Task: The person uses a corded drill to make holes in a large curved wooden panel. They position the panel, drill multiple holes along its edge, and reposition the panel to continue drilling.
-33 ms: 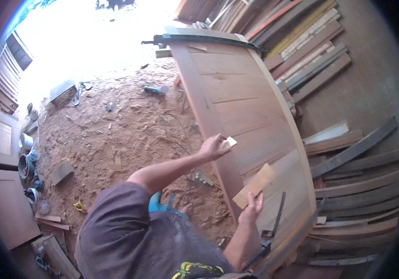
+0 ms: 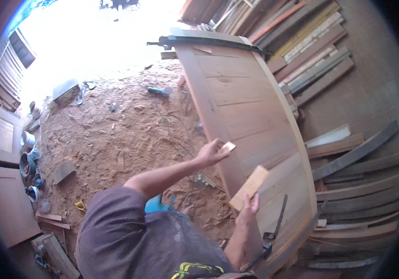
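Left hand fingers pinched on a small pale wood chip, right hand gripping a flat wooden block at five o'clock from it, both over the panelled wooden door, stacked planks at two o'clock.

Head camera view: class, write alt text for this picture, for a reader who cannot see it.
A person leans over a large wooden door lying flat, the left hand holding a small pale block at its edge and the right hand holding a flat wooden piece. Sawdust-covered ground lies to the left, stacked planks to the right.
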`<control>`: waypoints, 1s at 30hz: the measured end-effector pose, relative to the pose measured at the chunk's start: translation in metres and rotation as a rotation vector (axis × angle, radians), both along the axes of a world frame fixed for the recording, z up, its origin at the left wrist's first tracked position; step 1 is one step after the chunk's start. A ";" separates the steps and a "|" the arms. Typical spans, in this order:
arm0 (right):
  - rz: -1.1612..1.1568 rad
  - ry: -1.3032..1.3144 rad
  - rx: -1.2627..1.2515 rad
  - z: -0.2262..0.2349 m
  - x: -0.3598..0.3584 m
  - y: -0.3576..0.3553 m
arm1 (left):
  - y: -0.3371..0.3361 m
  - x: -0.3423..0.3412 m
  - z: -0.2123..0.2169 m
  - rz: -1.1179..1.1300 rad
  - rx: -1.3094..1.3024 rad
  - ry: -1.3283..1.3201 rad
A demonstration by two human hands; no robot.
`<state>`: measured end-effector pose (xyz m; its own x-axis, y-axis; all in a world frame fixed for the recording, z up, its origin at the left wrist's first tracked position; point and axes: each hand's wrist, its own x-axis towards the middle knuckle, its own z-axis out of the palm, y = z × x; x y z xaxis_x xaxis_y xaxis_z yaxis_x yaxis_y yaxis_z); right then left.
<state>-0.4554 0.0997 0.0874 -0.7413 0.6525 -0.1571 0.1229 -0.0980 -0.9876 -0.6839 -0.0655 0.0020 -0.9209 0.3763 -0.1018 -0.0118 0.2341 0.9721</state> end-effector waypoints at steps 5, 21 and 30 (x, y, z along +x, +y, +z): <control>0.564 -0.318 0.018 -0.116 -0.035 -0.124 | -0.165 0.115 -0.070 0.117 0.163 -0.376; 1.992 -0.538 0.329 -0.226 -0.134 -0.409 | -0.415 0.232 -0.160 0.877 0.410 -0.979; 1.494 0.113 -0.351 -0.168 -0.547 -0.528 | -0.505 0.252 -0.210 1.480 0.397 -0.953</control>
<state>-1.0020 -0.4281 -0.0809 -0.6826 -0.7297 -0.0388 0.2459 -0.1793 -0.9526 -0.4322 -0.5702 -0.2081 -0.1661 -0.4849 -0.8587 -0.5014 -0.7083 0.4969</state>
